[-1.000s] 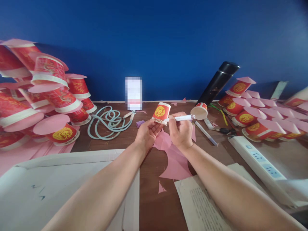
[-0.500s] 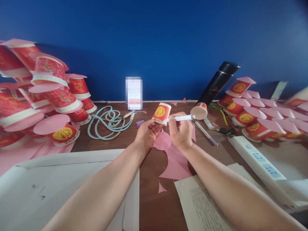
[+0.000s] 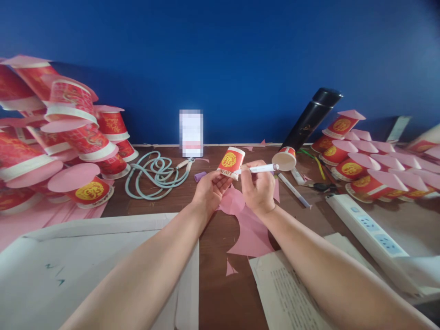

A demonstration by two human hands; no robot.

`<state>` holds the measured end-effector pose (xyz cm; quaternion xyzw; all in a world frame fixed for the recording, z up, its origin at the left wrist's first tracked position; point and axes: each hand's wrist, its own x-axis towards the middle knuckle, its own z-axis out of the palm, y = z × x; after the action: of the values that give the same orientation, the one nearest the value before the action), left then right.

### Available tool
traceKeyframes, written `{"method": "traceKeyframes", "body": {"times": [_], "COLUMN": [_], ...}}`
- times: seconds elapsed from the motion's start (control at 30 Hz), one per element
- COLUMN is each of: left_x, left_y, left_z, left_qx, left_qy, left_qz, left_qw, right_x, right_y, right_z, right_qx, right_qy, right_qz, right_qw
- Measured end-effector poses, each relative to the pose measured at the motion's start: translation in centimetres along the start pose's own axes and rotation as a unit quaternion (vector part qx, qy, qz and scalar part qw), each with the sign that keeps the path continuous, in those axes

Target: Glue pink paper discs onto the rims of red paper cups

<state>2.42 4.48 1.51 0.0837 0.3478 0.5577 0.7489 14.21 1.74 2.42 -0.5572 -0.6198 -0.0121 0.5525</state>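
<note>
A red paper cup [image 3: 231, 158] with a yellow round emblem is held upside down in my left hand [image 3: 213, 190], its fingers under the rim. Dark lettering runs along the cup's white lower band. My right hand [image 3: 258, 185] is closed around a white marker [image 3: 259, 168], whose tip end meets the right edge of that band. Beneath both hands lie a pink paper disc [image 3: 232, 202] and a cut pink sheet [image 3: 252, 233]. A purple cap [image 3: 200, 176] rests left of the cup. Another paper cup [image 3: 285, 159] lies on its side to the right.
Stacked red cups with pink paper [image 3: 79, 137] rise at left, and more cups [image 3: 364, 183] stand at right. A black flask [image 3: 311, 117] leans against the blue wall. Also here: coiled cable [image 3: 151, 176], power strip [image 3: 369, 229], second marker [image 3: 294, 190], white board [image 3: 103, 256], printed paper [image 3: 285, 284].
The dark lettering on the cup's lower band looks slightly different, and the cup has turned a little. Both hands stay in nearly the same place.
</note>
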Motion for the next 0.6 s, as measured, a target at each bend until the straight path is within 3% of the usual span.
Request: {"method": "traceKeyframes", "body": {"times": [0.6], "left_x": [-0.03], "left_y": [-0.03], "left_z": [0.00], "left_qx": [0.000], "left_qy": [0.000], "left_qz": [0.000], "left_qw": [1.000], "right_x": [-0.01], "right_y": [0.24], "right_z": [0.02], "right_qx": [-0.003], "right_qy": [-0.004], "right_qz": [-0.005], "right_qw": [1.000]}}
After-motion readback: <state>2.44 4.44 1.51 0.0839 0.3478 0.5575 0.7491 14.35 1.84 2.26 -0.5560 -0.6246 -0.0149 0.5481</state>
